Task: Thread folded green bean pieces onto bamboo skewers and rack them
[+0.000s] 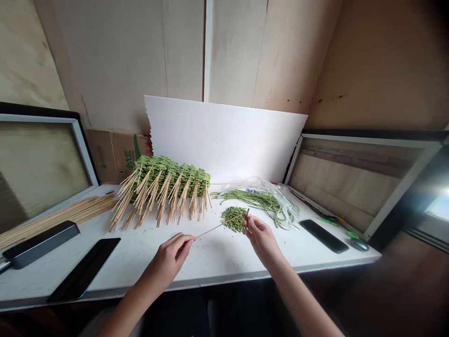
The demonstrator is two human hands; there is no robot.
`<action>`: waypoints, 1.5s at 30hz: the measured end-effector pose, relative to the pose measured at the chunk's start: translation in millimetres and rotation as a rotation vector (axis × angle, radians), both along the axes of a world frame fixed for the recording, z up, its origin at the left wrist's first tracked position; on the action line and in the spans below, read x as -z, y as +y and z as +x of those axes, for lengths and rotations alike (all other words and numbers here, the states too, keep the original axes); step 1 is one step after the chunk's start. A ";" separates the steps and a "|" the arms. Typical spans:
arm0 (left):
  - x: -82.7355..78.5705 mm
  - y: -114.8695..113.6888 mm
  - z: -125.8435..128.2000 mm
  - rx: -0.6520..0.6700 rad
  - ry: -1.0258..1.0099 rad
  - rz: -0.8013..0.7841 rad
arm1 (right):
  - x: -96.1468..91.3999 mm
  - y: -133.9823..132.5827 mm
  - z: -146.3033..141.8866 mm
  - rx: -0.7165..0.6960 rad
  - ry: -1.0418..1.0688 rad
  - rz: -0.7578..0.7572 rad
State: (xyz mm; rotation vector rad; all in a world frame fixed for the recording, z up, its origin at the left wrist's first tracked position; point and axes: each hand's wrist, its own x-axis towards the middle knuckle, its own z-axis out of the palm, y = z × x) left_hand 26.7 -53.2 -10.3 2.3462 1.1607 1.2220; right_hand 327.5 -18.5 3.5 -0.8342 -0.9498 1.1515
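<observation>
White table point(217, 264), left hand point(171, 255) pinching skewer point(208, 231) end, right hand point(261, 236) closed on bean coil point(233, 218) at skewer's far tip

Two hands point(171, 256) point(261, 238), one held skewer point(210, 230), two black slabs point(84, 269) point(324, 236), one plastic bag point(280, 203).

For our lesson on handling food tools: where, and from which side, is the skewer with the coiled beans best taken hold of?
Take the skewer by its bare end, coming from the left. That thin end juts free towards the left hand, whose fingertips pinch it. The other end is buried in the bean coil, which the right hand holds.
</observation>
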 end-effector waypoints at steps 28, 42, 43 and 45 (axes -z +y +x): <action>0.2 -2.4 0.0 0.004 0.047 -0.044 | 0.7 -5.9 -2.9 -0.081 0.026 -0.020; 0.2 -2.9 -2.4 0.030 0.142 0.002 | 4.5 -10.0 -7.1 -0.084 -0.084 0.000; 0.4 -2.9 -2.4 0.029 0.151 0.001 | 4.3 -10.2 -7.4 -0.083 -0.088 0.005; 0.5 -2.8 -2.3 0.032 0.158 0.001 | 4.1 -10.8 -8.3 -0.084 -0.101 0.013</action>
